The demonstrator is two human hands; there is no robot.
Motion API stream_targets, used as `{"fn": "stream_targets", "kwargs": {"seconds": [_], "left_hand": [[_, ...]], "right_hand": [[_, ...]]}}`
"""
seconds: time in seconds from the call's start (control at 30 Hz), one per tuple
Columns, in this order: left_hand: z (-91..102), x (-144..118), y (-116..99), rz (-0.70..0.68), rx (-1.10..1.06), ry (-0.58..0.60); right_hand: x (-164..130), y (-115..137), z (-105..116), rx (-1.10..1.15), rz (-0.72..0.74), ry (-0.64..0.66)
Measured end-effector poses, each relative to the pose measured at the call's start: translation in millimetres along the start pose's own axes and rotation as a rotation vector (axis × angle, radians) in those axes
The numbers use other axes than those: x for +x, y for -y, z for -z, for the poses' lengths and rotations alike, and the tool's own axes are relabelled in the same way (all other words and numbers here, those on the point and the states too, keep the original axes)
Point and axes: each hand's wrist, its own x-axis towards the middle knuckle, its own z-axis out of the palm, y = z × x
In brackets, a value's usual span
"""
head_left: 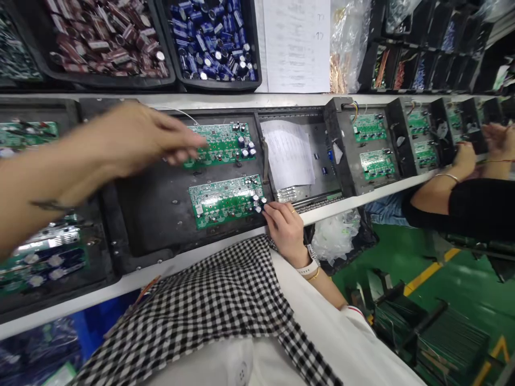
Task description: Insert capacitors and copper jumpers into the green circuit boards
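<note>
My left hand (148, 139), smeared by motion, hangs over the left end of the upper green circuit board (221, 143); its fingers are bent, and whether they hold anything is unclear. At the lower right corner of the lower circuit board (225, 202), my right hand (285, 228) has its fingertips pinched on a small dark capacitor (263, 200). Other capacitors (256, 203) with silvery tops stand beside it on that board. Both boards lie flat in a black tray (148, 214). A similar cluster of capacitors (245, 149) stands at the upper board's right end.
Behind the line stand bins of brown capacitors (108, 37) and blue capacitors (213, 40), next to a printed sheet (296, 45). Another paper (289, 153) lies in the tray section to the right. Farther right, a co-worker's hands (464, 160) are over other boards.
</note>
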Motion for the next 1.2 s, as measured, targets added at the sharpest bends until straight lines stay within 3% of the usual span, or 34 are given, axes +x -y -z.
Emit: {"fn": "stream_targets", "kwargs": {"seconds": [0.1,0.17,0.3,0.4,0.53,0.63,0.73,0.87,1.2], "left_hand": [[-44.4,-12.1,13.3,-0.001,0.048,0.271],[-62.8,-14.6,18.2,0.017,-0.012,0.436],[-70.5,-17.8,19.2,0.036,-0.076,0.506],[-64.3,-18.3,18.9,-0.012,-0.060,0.474],[-52.9,-12.0,19.4,0.015,-0.146,0.273],[-43.2,-5.5,18.0,0.087,-0.215,0.207],[-32.7,-0.4,17.0,0.117,-0.263,0.180],[-21.6,6.0,17.9,0.105,-0.206,0.145],[-20.6,9.6,13.0,0.014,0.011,0.111]], "right_hand": [[11.2,9.3,11.5,0.086,-0.030,-0.007],[24.6,19.4,20.9,0.214,-0.059,-0.020],[52.8,38.9,29.0,0.460,-0.038,-0.012],[77.5,37.5,28.0,0.504,0.003,0.044],[137.8,3.1,18.5,0.255,0.060,0.049],[191.6,-33.7,-3.8,0.033,0.106,0.117],[226.2,-61.3,-32.5,-0.063,0.164,0.173],[234.9,-73.0,-54.9,-0.100,0.189,0.191],[230.7,-65.3,-57.6,-0.095,0.238,0.217]]}}
